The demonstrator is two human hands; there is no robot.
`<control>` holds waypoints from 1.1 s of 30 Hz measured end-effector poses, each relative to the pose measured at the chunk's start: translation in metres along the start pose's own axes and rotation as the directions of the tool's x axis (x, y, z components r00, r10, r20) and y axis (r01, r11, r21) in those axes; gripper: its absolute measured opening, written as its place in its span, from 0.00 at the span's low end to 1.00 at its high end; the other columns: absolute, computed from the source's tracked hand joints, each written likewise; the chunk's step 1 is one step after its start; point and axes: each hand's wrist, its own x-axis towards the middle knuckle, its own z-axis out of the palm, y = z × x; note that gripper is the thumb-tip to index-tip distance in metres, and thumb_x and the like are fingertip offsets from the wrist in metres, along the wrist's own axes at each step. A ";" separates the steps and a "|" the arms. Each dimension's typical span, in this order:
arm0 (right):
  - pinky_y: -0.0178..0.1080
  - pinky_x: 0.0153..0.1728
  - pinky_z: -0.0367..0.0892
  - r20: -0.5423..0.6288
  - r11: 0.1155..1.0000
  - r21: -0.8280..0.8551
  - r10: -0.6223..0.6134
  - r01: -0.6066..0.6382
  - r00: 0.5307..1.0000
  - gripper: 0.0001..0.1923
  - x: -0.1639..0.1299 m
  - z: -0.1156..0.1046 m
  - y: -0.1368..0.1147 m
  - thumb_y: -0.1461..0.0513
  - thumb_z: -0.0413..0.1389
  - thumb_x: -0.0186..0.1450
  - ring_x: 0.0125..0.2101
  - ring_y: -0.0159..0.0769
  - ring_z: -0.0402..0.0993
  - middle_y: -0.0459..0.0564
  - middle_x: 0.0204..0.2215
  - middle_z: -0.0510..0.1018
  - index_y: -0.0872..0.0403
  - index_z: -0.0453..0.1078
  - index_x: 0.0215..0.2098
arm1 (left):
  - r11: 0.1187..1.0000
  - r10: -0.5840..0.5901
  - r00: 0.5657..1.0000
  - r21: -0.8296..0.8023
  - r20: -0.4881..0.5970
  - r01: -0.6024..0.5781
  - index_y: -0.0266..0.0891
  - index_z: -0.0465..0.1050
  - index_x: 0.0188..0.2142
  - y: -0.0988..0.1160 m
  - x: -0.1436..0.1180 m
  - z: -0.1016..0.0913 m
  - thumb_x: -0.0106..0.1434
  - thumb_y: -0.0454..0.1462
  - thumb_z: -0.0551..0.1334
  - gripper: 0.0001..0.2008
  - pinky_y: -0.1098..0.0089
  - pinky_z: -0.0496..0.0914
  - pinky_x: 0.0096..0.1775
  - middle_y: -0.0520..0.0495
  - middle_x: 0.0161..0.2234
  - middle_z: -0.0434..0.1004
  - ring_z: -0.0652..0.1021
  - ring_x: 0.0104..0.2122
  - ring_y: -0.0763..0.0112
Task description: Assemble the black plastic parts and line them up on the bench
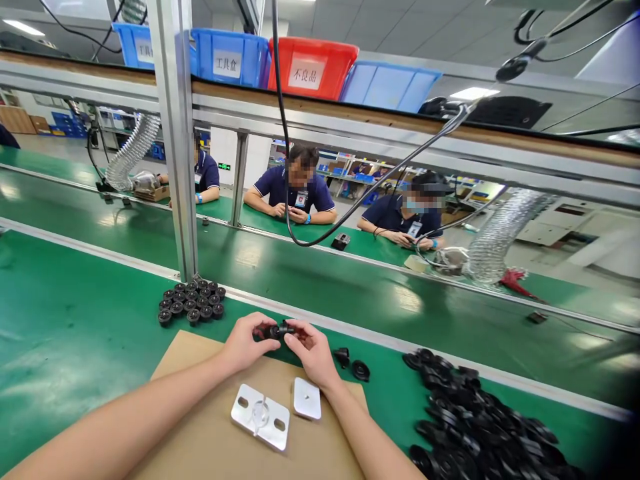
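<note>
Both my hands are raised in front of me over the far edge of a brown cardboard sheet [200, 427]. Between them is a small black plastic part [278, 331]. My left hand [249, 343] pinches its left end, and my right hand [311, 350] grips its right end with thumb and fingers. The part's exact shape is partly hidden by the fingers. Below the hands, a silver metal plate with two slots and a round recess [261, 415] lies on the cardboard. A smaller silver block [307, 399] rests beside it, near my right wrist.
Round black parts [193, 301] stand grouped at the left, by a metal post [175, 147]. Two loose black pieces [360, 370] lie right of my hand; a big black heap [475, 420] fills the right. Co-workers [293, 187] sit across the green bench [75, 320]. A cable [283, 133] hangs ahead.
</note>
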 end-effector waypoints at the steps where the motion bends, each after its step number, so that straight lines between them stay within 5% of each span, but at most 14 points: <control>1: 0.45 0.44 0.74 0.011 1.000 -0.013 -0.004 0.004 1.000 0.21 0.000 0.000 0.000 0.48 0.69 0.63 0.39 0.44 0.78 0.54 0.43 0.83 0.50 0.80 0.48 | 1.000 0.003 1.000 0.001 0.004 -0.003 0.39 0.83 0.41 0.000 0.000 0.000 0.54 0.31 0.74 0.14 0.66 0.73 0.41 0.46 0.39 0.82 0.80 0.38 0.63; 16: 0.42 0.41 0.74 0.084 0.992 -0.112 -0.054 0.063 0.995 0.19 0.000 -0.001 0.000 0.50 0.66 0.66 0.36 0.41 0.76 0.53 0.44 0.81 0.49 0.79 0.51 | 0.998 0.068 0.997 -0.010 0.030 -0.068 0.40 0.84 0.42 0.001 0.000 -0.002 0.54 0.33 0.74 0.14 0.66 0.73 0.41 0.45 0.41 0.81 0.79 0.41 0.61; 33: 0.44 0.42 0.75 0.115 0.991 -0.118 -0.053 0.067 0.992 0.20 0.000 -0.001 0.000 0.49 0.66 0.66 0.39 0.44 0.77 0.54 0.49 0.81 0.47 0.80 0.53 | 1.000 -0.025 0.998 -0.018 0.057 0.026 0.40 0.85 0.50 0.002 0.000 -0.006 0.55 0.37 0.73 0.21 0.63 0.74 0.44 0.44 0.45 0.88 0.82 0.40 0.59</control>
